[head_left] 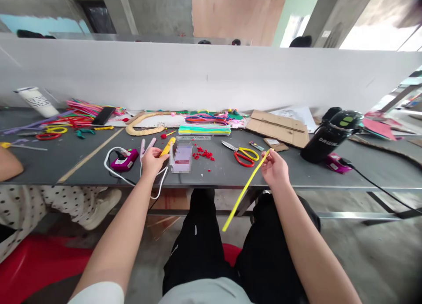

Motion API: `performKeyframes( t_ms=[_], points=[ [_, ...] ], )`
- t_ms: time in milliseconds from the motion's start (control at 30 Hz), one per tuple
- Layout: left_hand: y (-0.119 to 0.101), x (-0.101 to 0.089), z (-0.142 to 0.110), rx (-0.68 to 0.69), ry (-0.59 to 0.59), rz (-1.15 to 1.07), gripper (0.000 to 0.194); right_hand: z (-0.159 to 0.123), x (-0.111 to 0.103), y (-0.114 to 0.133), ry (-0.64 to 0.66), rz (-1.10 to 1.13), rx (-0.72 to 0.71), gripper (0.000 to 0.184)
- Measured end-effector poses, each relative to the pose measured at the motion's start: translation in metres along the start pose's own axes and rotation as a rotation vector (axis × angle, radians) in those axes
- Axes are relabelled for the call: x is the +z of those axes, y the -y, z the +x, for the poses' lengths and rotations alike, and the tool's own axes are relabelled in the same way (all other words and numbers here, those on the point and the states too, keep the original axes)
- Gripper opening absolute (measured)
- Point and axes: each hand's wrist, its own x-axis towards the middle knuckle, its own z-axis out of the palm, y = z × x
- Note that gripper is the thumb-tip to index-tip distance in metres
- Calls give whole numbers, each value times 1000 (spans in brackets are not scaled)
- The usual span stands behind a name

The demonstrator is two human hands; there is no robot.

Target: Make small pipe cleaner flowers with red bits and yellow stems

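My right hand [275, 167] pinches the upper end of a long yellow pipe cleaner [245, 190], which slants down past the table edge toward my lap. My left hand [152, 161] is closed round the handle of a yellow tool [167, 146] lying on the grey table [59, 163], beside a pink hair-iron-like tool [145, 146] with a white cord. A clear plastic box [182, 158] and red scraps [204, 154] lie between my hands. Red-and-yellow scissors [242, 154] rest just left of my right hand.
A black bottle [329, 137] lies at right by a magenta device [336, 162] with a black cable. Cardboard [278, 127], bundles of coloured pipe cleaners [204, 129] and a phone [103, 115] line the white partition. Another person's arm [9, 164] and dotted clothing are at left.
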Motion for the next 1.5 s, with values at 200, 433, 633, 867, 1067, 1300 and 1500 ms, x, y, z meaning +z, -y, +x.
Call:
performKeyframes(
  t_ms=[200, 433, 633, 867, 1067, 1300, 1500],
  points=[
    [5, 2, 1, 15, 55, -81, 41, 11, -15, 11, -12, -12, -41, 18],
    [11, 5, 0, 105, 53, -64, 39, 16, -10, 21, -20, 4, -8, 22],
    [8, 3, -3, 99, -23, -48, 36, 22, -6, 12, -31, -16, 36, 23],
    [4, -2, -3, 30, -58, 28, 27, 34, 8, -12, -25, 12, 41, 16],
    [2, -1, -3, -7, -66, 65, 28, 38, 16, -31, -2, 28, 71, 15],
    [-4, -9, -1, 19, -39, 119, 25, 40, 14, -33, -70, 47, 45, 19],
    [9, -35, 26, 24, -41, 213, 23, 35, 18, -33, -64, 40, 64, 21]
  ],
)
